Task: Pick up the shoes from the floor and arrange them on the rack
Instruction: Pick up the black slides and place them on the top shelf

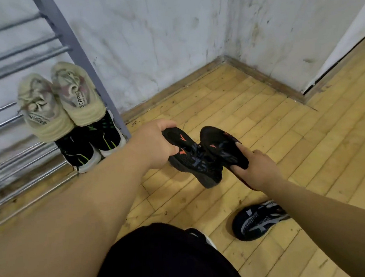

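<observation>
Left hand: closed over the heel end of a black shoe with orange marks, forearm stretched forward and low, knuckles up. Right hand: gripping the matching black shoe from beneath its rear, index finger laid along the side, wrist bent inward. Both shoes are held clear of the floor, just right of the rack, toes nearly touching each other. Handling, as judged: light, knit uppers soft and yielding, soles stiffer; the heel collar or the sole edge gives the surest hold, and neither looks fragile or slippery. On the rack: a beige pair on a middle bar, a black pair with green stripes below it. On the floor, well right of the rack and near the person: one dark blue shoe.
</observation>
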Action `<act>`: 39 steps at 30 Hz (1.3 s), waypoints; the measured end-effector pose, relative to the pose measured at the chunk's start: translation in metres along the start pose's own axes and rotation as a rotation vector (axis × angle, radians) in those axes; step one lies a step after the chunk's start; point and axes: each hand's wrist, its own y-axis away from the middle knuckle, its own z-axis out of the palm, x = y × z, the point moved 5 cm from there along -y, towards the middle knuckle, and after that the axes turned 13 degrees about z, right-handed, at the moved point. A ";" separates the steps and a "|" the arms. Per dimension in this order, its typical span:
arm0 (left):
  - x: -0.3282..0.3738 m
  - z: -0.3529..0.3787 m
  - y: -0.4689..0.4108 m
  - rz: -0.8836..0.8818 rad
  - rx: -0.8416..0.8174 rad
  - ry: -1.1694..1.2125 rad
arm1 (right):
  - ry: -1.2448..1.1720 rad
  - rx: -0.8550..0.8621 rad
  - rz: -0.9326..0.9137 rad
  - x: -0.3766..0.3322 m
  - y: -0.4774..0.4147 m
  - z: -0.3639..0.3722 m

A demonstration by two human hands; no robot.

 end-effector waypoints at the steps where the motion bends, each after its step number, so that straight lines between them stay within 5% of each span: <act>1: 0.004 -0.005 0.006 0.003 0.010 -0.001 | -0.060 0.026 -0.006 -0.010 0.005 -0.021; 11: 0.031 -0.111 0.128 0.126 0.330 -0.017 | -0.400 0.244 -0.431 -0.190 0.125 -0.204; 21: -0.037 -0.231 0.287 0.169 0.539 0.020 | -0.306 0.225 -0.665 -0.400 0.222 -0.219; 33: -0.149 -0.288 0.336 0.054 0.665 0.374 | -0.231 0.197 -0.459 -0.591 0.194 -0.207; 39: -0.177 -0.292 0.330 0.029 0.692 0.428 | 0.022 0.135 -0.302 -0.620 0.154 -0.160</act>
